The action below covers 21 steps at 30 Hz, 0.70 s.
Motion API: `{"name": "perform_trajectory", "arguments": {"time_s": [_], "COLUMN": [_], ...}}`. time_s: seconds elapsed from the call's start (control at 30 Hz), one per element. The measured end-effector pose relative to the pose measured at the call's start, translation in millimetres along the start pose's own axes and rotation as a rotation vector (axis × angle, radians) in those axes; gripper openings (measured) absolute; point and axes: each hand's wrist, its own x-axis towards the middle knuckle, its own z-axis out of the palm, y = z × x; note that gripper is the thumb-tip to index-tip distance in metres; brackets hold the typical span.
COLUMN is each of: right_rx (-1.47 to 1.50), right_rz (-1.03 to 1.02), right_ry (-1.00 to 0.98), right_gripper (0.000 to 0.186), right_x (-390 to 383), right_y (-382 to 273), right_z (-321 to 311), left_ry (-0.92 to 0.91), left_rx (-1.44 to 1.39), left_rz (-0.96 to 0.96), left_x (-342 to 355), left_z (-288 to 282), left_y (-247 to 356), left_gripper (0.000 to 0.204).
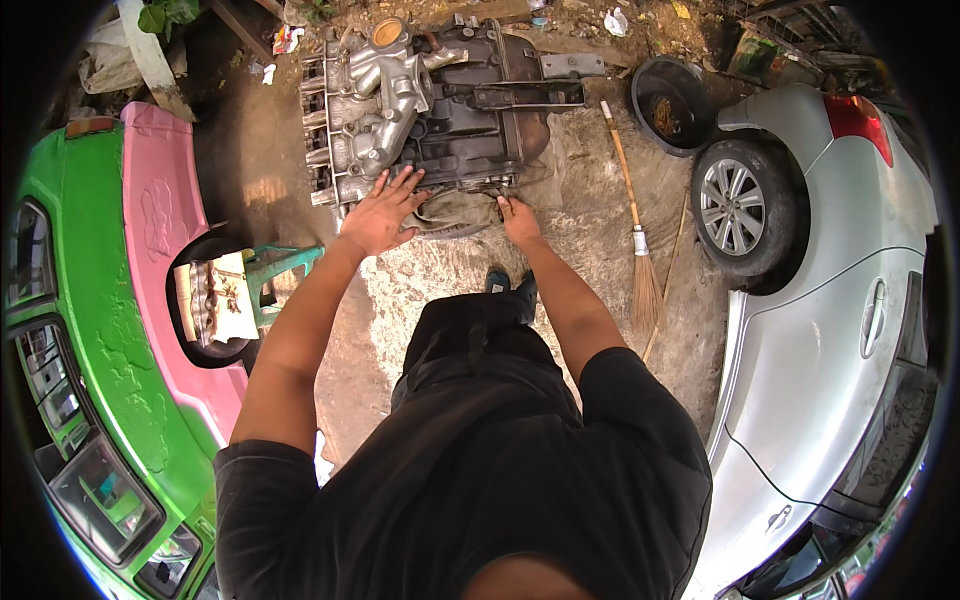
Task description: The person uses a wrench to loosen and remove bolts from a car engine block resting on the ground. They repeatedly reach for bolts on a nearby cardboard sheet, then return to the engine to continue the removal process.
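A grimy metal engine [470, 110] lies on the concrete in front of me, with a cast silver housing [390, 115] on its left half and dark covers on the right. My left hand [383, 214] rests on its lower left edge, fingers spread over the metal. Just right of it, a dull greyish, rag-like piece [450, 208] lies along the near edge. My right hand [520, 222] is at that edge's right end, fingers curled around something small that I cannot make out. My feet stand below it.
A green and pink vehicle [125, 350] flanks me on the left, beside a green stool [264, 268]. At the right are a silver car [820, 380], a black basin [672, 75] and a straw broom [645, 285] lying on the ground. Litter and weeds line the far edge.
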Motion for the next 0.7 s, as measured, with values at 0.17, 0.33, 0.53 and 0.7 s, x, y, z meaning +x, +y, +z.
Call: {"name": "perform_trajectory", "arguments": {"time_s": [0.17,0.33,0.53,0.7], "right_rx": [-0.011,-0.482,-0.644,-0.578], "right_rz": [0.049,-0.188,-0.305,-0.363], "right_ry": [0.050,0.096,0.027,-0.040], "right_gripper": [0.059,0.053,0.045,0.042], "right_x": [-20,-58,-61,-51], "right_y": [-10,-5,-16,-14], "right_z": [-6,-61,-104,-112], "left_ry": [0.019,0.024,0.054,0.080], "left_rx": [-0.020,-0.047,-0.067,-0.083], "left_rz": [0.003,0.001,-0.004,0.006], "left_x": [-1,-2,-4,-6], "left_z": [-1,-1,-2,-2], "left_y": [0,0,0,0], "left_gripper": [0.067,0.067,0.067,0.070]}}
